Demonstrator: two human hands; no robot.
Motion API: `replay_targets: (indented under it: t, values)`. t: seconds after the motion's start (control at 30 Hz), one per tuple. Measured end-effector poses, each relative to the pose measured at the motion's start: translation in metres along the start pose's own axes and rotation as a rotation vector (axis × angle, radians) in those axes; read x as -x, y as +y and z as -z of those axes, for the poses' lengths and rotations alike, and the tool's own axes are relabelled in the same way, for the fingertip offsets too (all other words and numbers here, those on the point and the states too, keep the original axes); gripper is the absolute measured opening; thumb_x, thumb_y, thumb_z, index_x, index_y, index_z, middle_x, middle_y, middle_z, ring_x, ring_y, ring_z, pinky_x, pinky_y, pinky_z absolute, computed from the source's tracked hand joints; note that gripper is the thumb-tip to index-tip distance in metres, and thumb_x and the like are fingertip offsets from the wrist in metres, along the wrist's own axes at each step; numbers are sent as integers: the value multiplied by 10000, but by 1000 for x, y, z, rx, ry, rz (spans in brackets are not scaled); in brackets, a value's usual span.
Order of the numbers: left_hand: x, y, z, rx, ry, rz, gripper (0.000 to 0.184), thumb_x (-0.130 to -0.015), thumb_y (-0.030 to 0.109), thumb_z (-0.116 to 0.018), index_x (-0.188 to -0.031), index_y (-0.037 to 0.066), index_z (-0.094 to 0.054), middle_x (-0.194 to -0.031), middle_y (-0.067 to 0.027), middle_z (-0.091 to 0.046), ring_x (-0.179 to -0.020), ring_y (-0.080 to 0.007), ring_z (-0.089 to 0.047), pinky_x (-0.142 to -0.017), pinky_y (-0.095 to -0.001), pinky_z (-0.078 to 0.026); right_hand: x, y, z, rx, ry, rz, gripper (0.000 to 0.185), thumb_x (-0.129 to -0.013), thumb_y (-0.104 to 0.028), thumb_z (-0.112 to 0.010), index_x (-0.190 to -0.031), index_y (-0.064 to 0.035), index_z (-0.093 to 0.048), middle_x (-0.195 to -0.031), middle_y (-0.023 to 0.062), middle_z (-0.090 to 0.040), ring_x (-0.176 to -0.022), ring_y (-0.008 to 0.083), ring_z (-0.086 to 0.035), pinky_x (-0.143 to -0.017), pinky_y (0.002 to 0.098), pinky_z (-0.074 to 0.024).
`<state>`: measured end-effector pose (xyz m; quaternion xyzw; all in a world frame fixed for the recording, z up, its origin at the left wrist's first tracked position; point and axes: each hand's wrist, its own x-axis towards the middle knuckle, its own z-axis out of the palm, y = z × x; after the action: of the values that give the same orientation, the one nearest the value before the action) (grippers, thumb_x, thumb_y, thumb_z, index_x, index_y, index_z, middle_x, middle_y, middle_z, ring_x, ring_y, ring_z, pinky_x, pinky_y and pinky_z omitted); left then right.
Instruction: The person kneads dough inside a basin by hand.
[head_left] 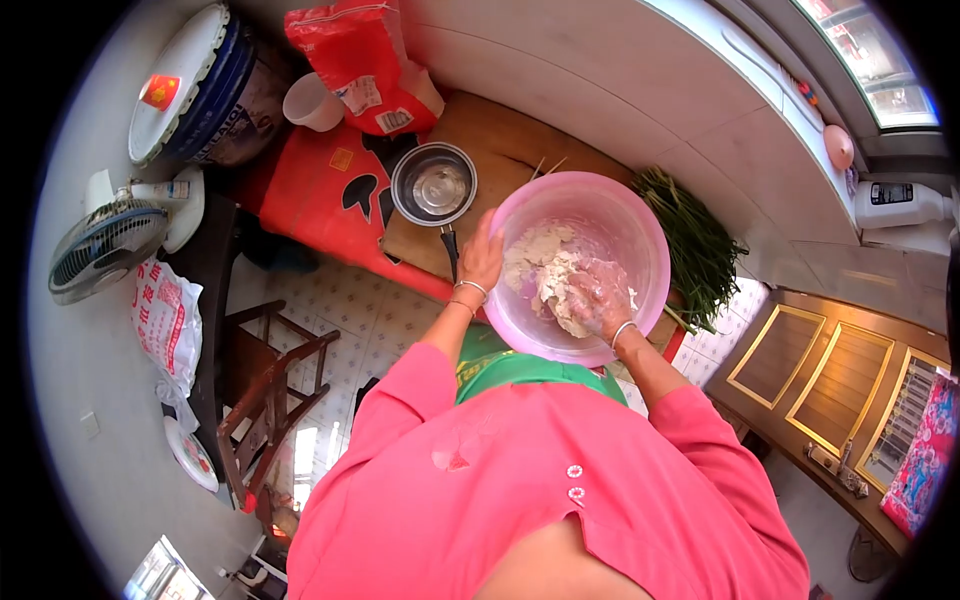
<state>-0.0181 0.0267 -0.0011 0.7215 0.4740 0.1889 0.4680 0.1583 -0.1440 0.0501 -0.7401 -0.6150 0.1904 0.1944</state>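
A pink plastic basin (655,235) sits in front of me with lumpy, floury dough (556,280) inside. My left hand (480,252) grips the basin's left rim, its fingers partly hidden behind the edge. Inside the basin, my right hand (602,297) is coated with wet flour and closed into the dough, its fingertips partly buried. Left of the basin stands a metal saucepan (433,184) with a black handle; what seems to be a little water shows in it.
A wooden board (500,130) lies under the saucepan on a red-covered table (330,200). Green leafy stalks (690,250) lie right of the basin. Behind are a red flour bag (350,60), a white cup (314,103) and a large bucket (215,90). A wooden chair (265,370) stands at left.
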Motion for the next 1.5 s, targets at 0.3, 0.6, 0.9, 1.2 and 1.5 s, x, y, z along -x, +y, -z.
replay_targets:
  t: [0.3, 0.6, 0.9, 1.2, 1.5]
  values:
    - [-7, 6, 0, -22, -5, 6, 422, -929, 282, -433, -1263, 24, -423, -1120, -253, -562, -1030, -427, -531, -871, -455, -418, 9, 7, -46, 257, 42, 20, 461, -678, -362, -660, -1132, -310, -595, -1226, 17, -504, -1219, 264, -408, -1080, 533, -142]
    - [-11, 7, -5, -104, -38, 41, 420, -944, 243, -421, -1252, -42, -398, -1178, -287, -505, -1059, -446, -502, -891, -449, -404, -37, 29, -59, 260, -14, -117, 405, -753, -384, -611, -1155, -348, -577, -1273, 29, -458, -1214, 284, -388, -1071, 550, -132]
    - [-12, 8, -6, -83, -67, 57, 415, -945, 220, -424, -1251, -56, -387, -1188, -274, -486, -1093, -427, -477, -922, -430, -383, -84, 49, -59, 142, -39, -235, 425, -711, -371, -638, -1126, -285, -607, -1231, 83, -484, -1162, 324, -424, -1040, 550, -204]
    - [-13, 7, -5, -68, -84, 96, 415, -938, 230, -431, -1256, -33, -388, -1143, -262, -515, -1039, -429, -511, -883, -437, -407, -121, 63, -57, 92, -174, -395, 470, -744, -445, -586, -1182, -274, -577, -1298, 50, -431, -1233, 278, -354, -1038, 512, -219]
    - [-8, -5, -8, -227, 45, -80, 421, -927, 249, -436, -1262, 0, -383, -1116, -276, -539, -1010, -449, -516, -845, -485, -417, -116, 79, -77, 185, -89, -426, 524, -767, -455, -568, -1230, -211, -543, -1347, 61, -417, -1257, 290, -362, -1041, 462, -266]
